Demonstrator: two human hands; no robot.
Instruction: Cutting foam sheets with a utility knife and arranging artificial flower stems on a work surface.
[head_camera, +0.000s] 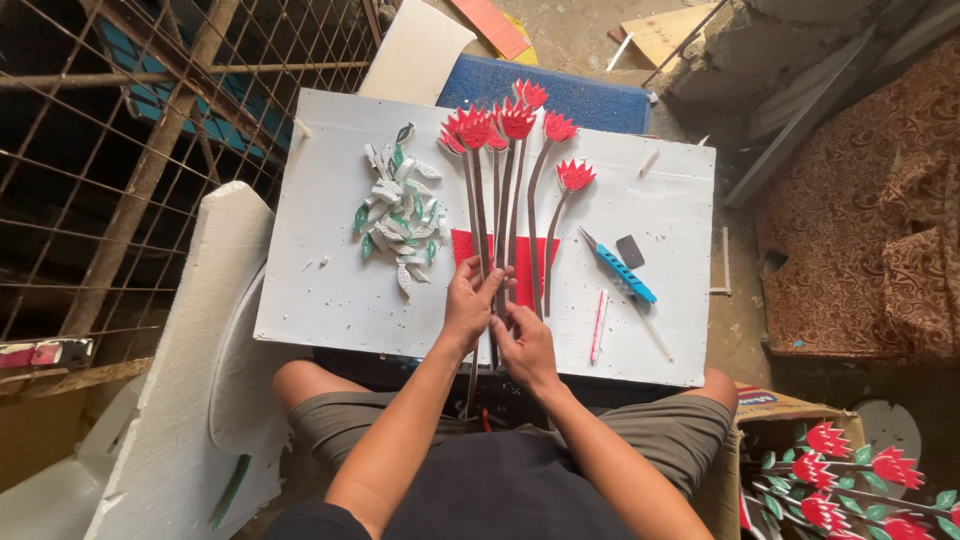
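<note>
both hands, left hand and right hand, clamped on long brown stems of red foam flowers over the white foam tabletop.

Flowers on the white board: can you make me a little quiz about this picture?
1. True or false: both hands touch the stems of the red flowers.
2. What lies right of the stems? A) blue knife B) scissors C) hammer
3. Fill in: the pile of small leaves lies to the ____ of the flowers.

Key:
1. True: the left hand and right hand grip the stems on the board.
2. A, the knife.
3. left
</note>
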